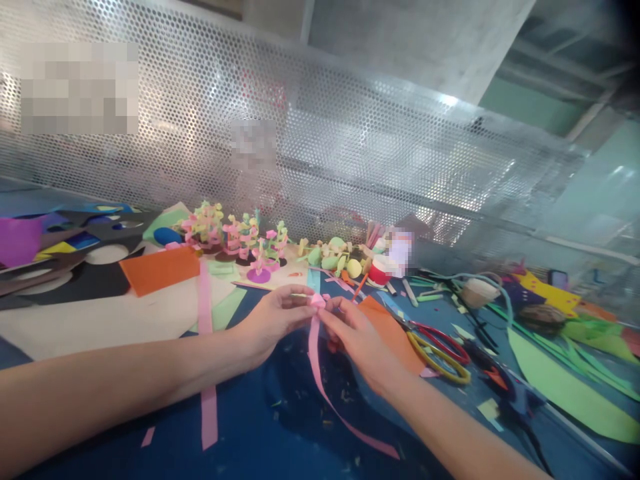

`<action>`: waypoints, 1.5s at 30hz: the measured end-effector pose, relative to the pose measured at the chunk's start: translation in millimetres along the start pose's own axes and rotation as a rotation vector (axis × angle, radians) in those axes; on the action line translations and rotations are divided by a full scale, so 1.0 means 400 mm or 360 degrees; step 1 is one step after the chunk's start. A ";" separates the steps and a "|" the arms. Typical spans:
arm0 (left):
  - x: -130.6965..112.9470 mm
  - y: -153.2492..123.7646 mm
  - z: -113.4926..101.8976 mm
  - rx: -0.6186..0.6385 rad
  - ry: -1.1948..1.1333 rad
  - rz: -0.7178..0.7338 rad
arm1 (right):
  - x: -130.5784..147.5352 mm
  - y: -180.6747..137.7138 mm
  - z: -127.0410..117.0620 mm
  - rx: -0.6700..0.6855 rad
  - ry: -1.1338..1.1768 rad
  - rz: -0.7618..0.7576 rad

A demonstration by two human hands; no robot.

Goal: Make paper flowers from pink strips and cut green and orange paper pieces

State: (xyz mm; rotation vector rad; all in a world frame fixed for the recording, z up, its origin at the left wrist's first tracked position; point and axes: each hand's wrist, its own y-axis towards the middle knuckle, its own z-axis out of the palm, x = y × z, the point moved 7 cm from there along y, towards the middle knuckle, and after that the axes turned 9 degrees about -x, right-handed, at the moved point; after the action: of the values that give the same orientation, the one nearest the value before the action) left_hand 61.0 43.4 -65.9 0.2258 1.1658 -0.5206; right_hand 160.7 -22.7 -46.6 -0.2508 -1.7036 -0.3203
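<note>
Pink paper strip (314, 347) is pinched at its folded upper end by both hands over the middle of the blue tabletop (260, 433). The left hand (273, 321) closes thumb and fingertips on the small bunched fold, and the right hand (356, 339) meets it from the other side with the same narrow grip, its other fingers loosely curled. The rest of the strip hangs free and trails toward the near edge. Paper this thin looks easy to tear or crease if the two pinches pull apart, and the little fold could spring open if either thumb eases. The loose tail lies among cut scraps and might snag or drag them. Under the right hand lies an orange sheet (395, 330), and just beside that wrist are scissors (440, 350) with red and yellow loops, close enough that a careless sweep could knock them or catch the tail. A second pink strip (206, 313) lies flat to the left, easy to mistake for the held one. Toward the far edge stand paper flowers (235, 237), then a red-and-white tub (380, 272). What it contains cannot be made out. Further right sits a beige cup (477, 291), its inside hidden from this angle. A perforated metal screen (350, 147) rises behind the far edge.
</note>
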 end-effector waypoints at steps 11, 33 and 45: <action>-0.010 0.015 -0.010 -0.0047 0.0021 -0.0027 | 0.089 -0.008 -0.017 -0.0025 -0.0772 -0.0848; -0.042 0.018 0.002 0.0025 0.0285 0.0132 | 0.146 -0.044 -0.016 -0.0165 -0.1277 -0.1231; -0.064 0.016 0.006 0.0125 0.0437 0.0410 | 0.156 -0.052 -0.019 -0.0267 -0.1130 -0.1227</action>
State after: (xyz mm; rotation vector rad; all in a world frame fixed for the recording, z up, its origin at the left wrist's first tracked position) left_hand 58.8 54.9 -41.9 0.5209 1.3596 -0.3136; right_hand 150.8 -45.6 14.8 0.2219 -2.4377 -1.0378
